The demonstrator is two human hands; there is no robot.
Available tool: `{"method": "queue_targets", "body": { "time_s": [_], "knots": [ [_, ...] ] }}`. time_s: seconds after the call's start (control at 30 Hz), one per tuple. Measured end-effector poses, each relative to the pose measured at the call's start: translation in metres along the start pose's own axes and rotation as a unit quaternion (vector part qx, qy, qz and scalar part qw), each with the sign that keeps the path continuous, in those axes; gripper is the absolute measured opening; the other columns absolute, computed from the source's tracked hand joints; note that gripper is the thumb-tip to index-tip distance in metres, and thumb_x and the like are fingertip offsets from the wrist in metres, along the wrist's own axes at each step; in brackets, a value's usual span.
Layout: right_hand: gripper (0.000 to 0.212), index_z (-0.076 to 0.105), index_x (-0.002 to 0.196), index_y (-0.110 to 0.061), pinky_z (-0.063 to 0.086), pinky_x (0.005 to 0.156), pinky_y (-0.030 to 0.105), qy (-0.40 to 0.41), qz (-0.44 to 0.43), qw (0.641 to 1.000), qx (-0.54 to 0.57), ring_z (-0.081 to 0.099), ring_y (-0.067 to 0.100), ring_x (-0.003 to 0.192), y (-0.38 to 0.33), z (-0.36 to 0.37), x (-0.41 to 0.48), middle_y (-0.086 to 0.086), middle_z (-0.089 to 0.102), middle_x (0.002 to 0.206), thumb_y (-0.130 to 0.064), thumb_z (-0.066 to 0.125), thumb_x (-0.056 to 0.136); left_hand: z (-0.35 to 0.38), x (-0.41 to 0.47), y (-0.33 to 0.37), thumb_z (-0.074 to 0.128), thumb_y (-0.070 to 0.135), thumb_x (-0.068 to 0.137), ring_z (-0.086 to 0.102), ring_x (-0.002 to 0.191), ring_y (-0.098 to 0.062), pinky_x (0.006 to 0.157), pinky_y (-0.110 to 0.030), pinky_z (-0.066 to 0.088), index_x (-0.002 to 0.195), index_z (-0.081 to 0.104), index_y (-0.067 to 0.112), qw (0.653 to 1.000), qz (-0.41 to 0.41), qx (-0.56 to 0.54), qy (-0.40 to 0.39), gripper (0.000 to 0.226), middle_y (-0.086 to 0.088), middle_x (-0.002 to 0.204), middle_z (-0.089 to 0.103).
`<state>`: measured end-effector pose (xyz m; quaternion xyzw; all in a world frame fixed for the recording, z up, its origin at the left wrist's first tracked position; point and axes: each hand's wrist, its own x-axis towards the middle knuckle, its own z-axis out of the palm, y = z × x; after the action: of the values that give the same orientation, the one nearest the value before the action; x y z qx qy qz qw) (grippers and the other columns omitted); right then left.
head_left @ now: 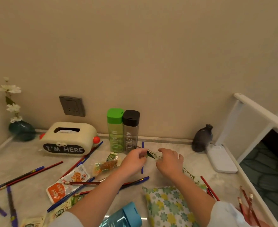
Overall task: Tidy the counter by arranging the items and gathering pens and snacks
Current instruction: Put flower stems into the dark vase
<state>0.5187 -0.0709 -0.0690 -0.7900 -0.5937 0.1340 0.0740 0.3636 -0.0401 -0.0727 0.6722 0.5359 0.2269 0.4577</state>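
My left hand (135, 158) and my right hand (169, 163) meet over a thin flower sprig (151, 155) lying on the marble counter (28, 159). Both hands pinch it, the left at a dark leaf, the right over the white blossoms. The stem trails out past my right wrist (190, 173). Blue and red pens (36, 171) lie scattered across the counter's left and middle; one blue pen (142, 145) runs between my hands. Snack packets lie left of my left arm: an orange one (66, 184) and a clear one (105, 166).
Against the wall stand a green-capped bottle (114, 130) and a black-capped bottle (131, 131), a tissue box (67, 139), a teal vase with flowers (21, 130) and a dark vase (202, 138). Near me lie a blue bottle (126, 215) and a floral pouch (167, 207). Red pencils (246, 203) lie right.
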Motion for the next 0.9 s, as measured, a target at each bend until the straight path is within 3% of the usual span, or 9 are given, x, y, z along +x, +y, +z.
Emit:
{"method": "queue_targets", "body": {
  "time_s": [0.2,0.37,0.57,0.7,0.8,0.9],
  "knots": [
    [0.05,0.046,0.136,-0.031,0.025,0.109,0.045,-0.001,0.002,0.998,-0.065,0.042,0.024,0.127,0.018,0.002,0.003,0.0,0.054,0.133,-0.019,0.05,0.087,0.024,0.025,0.003,0.049,0.015,0.093,0.039,0.135,-0.011,0.107,-0.026,0.034,0.145,0.037,0.029,0.99,0.054,0.122,-0.038,0.055,0.007,0.149,0.042],
    [0.035,0.064,0.113,-0.031,0.033,0.099,0.039,0.016,-0.038,0.996,-0.084,0.056,0.022,0.108,0.02,-0.005,0.007,-0.001,0.067,0.109,-0.012,0.054,0.085,0.039,0.034,0.003,0.045,0.007,0.093,0.026,0.143,-0.014,0.116,-0.031,0.026,0.144,0.038,0.029,0.973,0.109,0.199,-0.05,0.056,0.006,0.153,0.034],
    [0.032,0.071,0.102,-0.032,0.021,0.108,0.044,0.118,-0.069,0.985,-0.108,0.048,0.023,0.116,0.013,-0.041,0.015,-0.001,0.064,0.11,-0.012,0.054,0.083,0.036,0.039,0.023,0.049,0.014,0.093,0.054,0.118,-0.011,0.097,-0.032,0.046,0.125,0.06,0.029,0.975,0.131,0.18,0.02,0.037,0.007,0.129,0.058],
    [0.027,0.073,0.097,-0.029,-0.002,0.115,0.053,0.181,-0.106,0.97,-0.12,0.038,0.026,0.126,0.001,-0.079,0.016,0.001,0.056,0.115,-0.012,0.056,0.084,0.031,0.038,0.047,0.055,0.024,0.093,0.062,0.1,-0.009,0.084,-0.032,0.051,0.117,0.065,0.031,0.983,0.12,0.128,0.055,0.026,0.013,0.11,0.069],
    [0.035,0.068,0.111,-0.031,-0.017,0.113,0.055,0.224,-0.128,0.958,-0.126,0.015,0.026,0.145,-0.006,-0.105,0.012,0.004,0.043,0.14,-0.012,0.058,0.084,0.03,0.037,0.065,0.059,0.028,0.092,0.063,0.09,-0.011,0.074,-0.028,0.049,0.112,0.068,0.026,0.991,0.108,0.046,0.068,0.022,0.008,0.098,0.07],
    [0.065,0.041,0.141,-0.031,-0.011,0.118,0.05,0.282,-0.128,0.95,-0.048,-0.003,0.024,0.149,-0.005,-0.124,0.006,0.005,0.019,0.158,-0.008,0.055,0.082,0.031,0.037,0.084,0.062,0.026,0.092,0.062,0.084,-0.006,0.064,-0.017,0.045,0.108,0.068,0.022,0.992,0.091,-0.053,0.072,0.018,0.007,0.093,0.069]
  ]
}}
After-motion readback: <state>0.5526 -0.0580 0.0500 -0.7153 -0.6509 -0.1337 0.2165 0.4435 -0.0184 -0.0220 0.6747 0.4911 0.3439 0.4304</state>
